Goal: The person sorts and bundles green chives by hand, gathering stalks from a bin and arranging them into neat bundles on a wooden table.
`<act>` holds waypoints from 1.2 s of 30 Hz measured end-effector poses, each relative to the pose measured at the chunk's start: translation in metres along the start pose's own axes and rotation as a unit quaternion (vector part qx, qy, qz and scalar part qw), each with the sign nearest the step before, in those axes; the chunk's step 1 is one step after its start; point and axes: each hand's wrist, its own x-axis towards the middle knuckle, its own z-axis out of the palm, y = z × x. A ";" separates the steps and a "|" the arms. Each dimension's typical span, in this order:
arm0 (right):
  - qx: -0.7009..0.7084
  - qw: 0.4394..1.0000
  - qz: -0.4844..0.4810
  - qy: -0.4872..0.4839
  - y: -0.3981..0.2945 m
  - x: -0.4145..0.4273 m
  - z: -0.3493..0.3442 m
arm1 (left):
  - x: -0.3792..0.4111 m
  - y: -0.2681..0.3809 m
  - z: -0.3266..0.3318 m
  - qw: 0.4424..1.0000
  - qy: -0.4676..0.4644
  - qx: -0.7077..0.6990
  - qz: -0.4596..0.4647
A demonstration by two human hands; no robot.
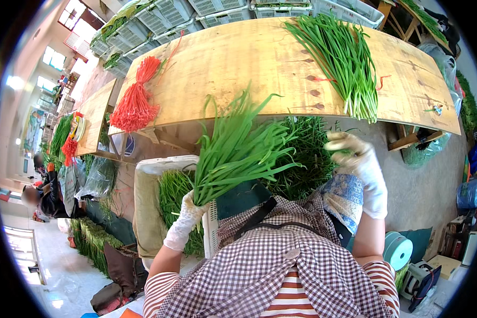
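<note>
My left hand (189, 210), in a whitish glove, grips a bunch of long flat green leaves (238, 147) that look like garlic chives. The leaves fan up and to the right, toward the front edge of the wooden table (230, 63). My right hand (351, 153), also gloved and blurred, is raised over the right side of my lap with its fingers apart; a bit of green shows by the fingers. Beyond it, a bunch of chives (342, 67) lies on the table, pale stem ends toward me, with a red tie (383, 81) sticking out beside it.
A bundle of red ties (137, 99) lies on the table's left. At my left stands a white crate (210, 234) of chives with cloth over its side. Loose greens (302, 167) lie under the table edge. Stacked plastic crates (165, 18) stand behind. People are at far left.
</note>
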 end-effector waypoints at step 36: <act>-0.364 0.898 -0.238 0.071 -0.039 -0.021 0.055 | 0.019 -0.009 0.024 0.935 0.120 0.287 0.167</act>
